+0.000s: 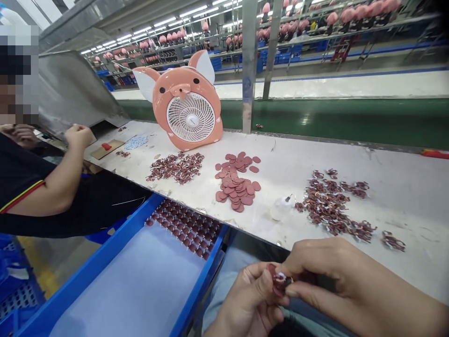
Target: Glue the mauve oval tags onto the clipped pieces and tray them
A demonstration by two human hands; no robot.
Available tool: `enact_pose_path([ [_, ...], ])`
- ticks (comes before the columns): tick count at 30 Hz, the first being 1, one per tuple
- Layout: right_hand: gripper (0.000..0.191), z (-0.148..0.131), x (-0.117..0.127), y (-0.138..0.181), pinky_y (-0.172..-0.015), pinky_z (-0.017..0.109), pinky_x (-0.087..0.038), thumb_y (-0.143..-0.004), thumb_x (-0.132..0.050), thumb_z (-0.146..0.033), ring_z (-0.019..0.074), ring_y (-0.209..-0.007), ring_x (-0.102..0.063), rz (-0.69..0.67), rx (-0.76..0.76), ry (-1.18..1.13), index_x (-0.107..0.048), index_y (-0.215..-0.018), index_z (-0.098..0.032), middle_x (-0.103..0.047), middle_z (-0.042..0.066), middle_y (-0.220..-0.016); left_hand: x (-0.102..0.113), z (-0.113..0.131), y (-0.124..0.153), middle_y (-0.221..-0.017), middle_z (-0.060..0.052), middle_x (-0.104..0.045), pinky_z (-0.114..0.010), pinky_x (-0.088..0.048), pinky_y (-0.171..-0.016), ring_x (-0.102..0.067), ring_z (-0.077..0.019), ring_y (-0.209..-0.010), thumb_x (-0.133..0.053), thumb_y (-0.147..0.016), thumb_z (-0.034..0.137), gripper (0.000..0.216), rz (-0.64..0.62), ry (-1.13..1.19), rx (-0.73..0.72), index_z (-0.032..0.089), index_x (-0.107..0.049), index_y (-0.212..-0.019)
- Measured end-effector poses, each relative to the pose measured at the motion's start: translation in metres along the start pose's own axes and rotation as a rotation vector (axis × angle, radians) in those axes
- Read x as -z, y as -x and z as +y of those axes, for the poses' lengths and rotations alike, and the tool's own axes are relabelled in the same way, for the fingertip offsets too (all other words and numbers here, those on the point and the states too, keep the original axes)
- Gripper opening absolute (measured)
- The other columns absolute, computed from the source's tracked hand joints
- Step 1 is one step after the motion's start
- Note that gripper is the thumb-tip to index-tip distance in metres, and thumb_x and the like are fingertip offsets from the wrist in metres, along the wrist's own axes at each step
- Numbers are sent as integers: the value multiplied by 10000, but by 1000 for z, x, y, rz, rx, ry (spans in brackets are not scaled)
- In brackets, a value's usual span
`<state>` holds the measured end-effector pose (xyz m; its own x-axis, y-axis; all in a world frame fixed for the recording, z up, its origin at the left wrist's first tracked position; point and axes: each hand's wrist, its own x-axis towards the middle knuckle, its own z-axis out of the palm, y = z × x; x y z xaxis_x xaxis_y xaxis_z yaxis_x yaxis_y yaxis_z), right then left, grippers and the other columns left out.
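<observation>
My left hand is closed, thumb and fingers pinching a reddish-brown oval disc above my lap. Against the disc, my right hand pinches a small brown-and-white looped piece, partly hidden by the fingertips. Up on the white worktable lies a loose pile of similar looped pieces. Left of it stands a small white bottle with a thin dark tip. Farther left is a heap of flat reddish-brown ovals.
A blue tray at lower left holds rows of joined pieces on a white sheet. A pig-shaped fan stands behind another pile of looped pieces. A co-worker's arm is at left. A metal post rises beside a green belt.
</observation>
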<state>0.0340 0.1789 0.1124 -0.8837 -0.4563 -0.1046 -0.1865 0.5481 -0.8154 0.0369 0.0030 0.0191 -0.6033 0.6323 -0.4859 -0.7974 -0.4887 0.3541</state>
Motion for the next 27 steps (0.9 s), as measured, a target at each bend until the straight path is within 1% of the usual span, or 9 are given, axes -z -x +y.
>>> enact_pose_path([
  [5, 161, -4, 1, 1, -641, 178, -459, -836, -623, -103, 96, -696, -647, 45, 16, -28, -697, -843, -246, -701, -41, -785, -8, 5, 5, -598, -2, -659, -91, -451, -430, -604, -55, -495, -867, -598, 385, 341, 54, 1, 1, 132, -717, -771],
  [8, 108, -4, 3, 0, -625, 191, -453, -851, -632, -140, 106, -681, -634, 46, 40, -6, -699, -861, -224, -692, -20, -773, -12, 8, 8, -613, 7, -653, -96, -467, -449, -604, -52, -514, -873, -594, 360, 325, 77, 3, -2, 130, -713, -759],
  [11, 100, -3, 4, -1, -629, 198, -452, -847, -633, -128, 111, -678, -626, 46, 44, 13, -700, -867, -199, -686, -5, -764, -14, 10, 11, -639, 15, -657, -100, -476, -467, -604, -45, -530, -862, -615, 352, 297, 99, 0, -9, 137, -710, -752],
  [16, 109, -2, 3, -2, -642, 200, -453, -827, -638, -99, 111, -684, -624, 61, 47, 27, -694, -852, -188, -683, -4, -762, -13, 10, 10, -641, 20, -654, -100, -476, -479, -601, -41, -540, -853, -635, 350, 284, 97, 7, -6, 145, -715, -774],
  [22, 154, -2, 2, -3, -632, 160, -452, -806, -656, -74, 77, -669, -629, 105, 61, -3, -704, -871, -204, -690, -31, -759, -12, 10, 8, -650, 14, -653, -94, -468, -472, -599, -37, -541, -848, -654, 338, 262, 101, 12, -3, 144, -725, -780],
  [27, 129, -2, 2, -3, -604, 160, -452, -814, -658, -84, 75, -645, -620, 103, 64, 1, -710, -853, -197, -679, -31, -732, -12, 10, 8, -658, 13, -656, -89, -462, -475, -595, -36, -546, -851, -650, 337, 256, 96, 18, -1, 151, -728, -776],
])
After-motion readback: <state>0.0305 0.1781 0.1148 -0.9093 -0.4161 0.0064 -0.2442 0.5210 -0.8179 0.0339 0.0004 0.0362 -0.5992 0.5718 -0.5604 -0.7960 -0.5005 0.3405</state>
